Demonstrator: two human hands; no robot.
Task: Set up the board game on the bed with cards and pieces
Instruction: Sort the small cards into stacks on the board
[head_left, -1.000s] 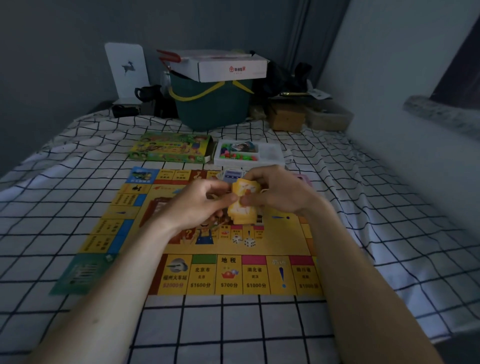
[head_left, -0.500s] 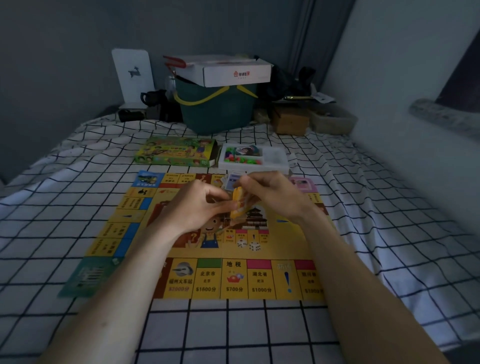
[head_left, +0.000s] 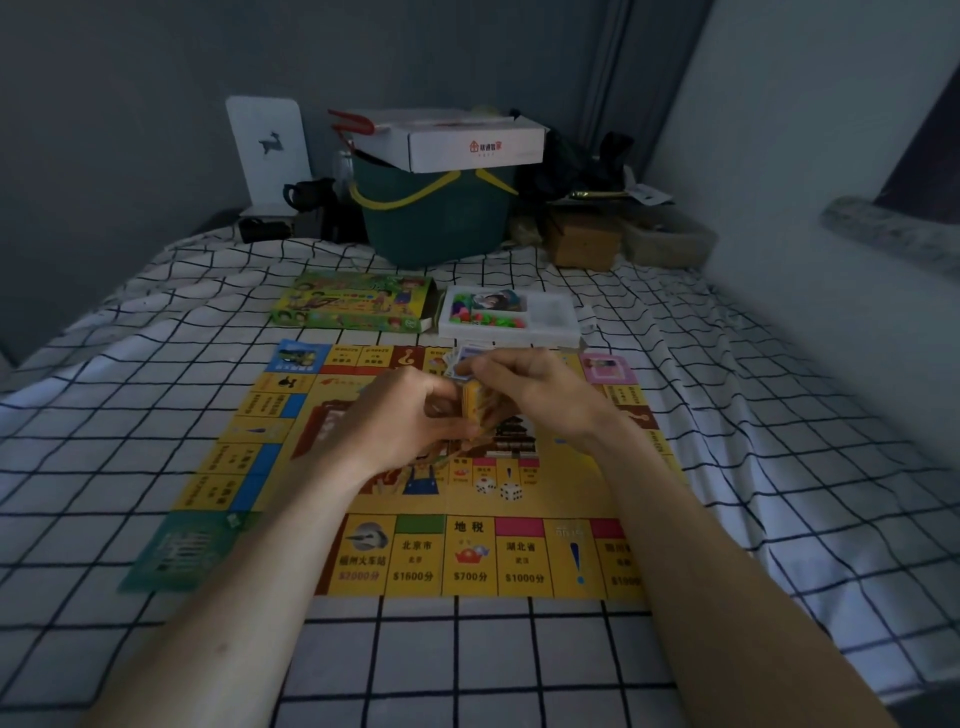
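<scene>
A yellow game board (head_left: 467, 551) lies flat on the checked bed sheet. Above its middle, my left hand (head_left: 405, 426) and my right hand (head_left: 540, 395) both hold a small stack of yellow cards (head_left: 475, 402) between them, fingers curled around it. The right fingers also pinch a few blue-white cards (head_left: 462, 361) at the top. Two white dice (head_left: 498, 489) rest on the board near its centre. A white tray of coloured pieces (head_left: 511, 314) sits just beyond the board, with the green game box (head_left: 358, 304) to its left.
At the bed's head stand a dark green basket (head_left: 441, 218) with a white carton (head_left: 467, 140) on top, a white deer bookend (head_left: 267, 150), black items and a brown box (head_left: 584, 241). A wall runs along the right side.
The yellow card stack has turned from face-on to edge-on between my hands, and both hands have shifted slightly up the board. The view tilted a little.
</scene>
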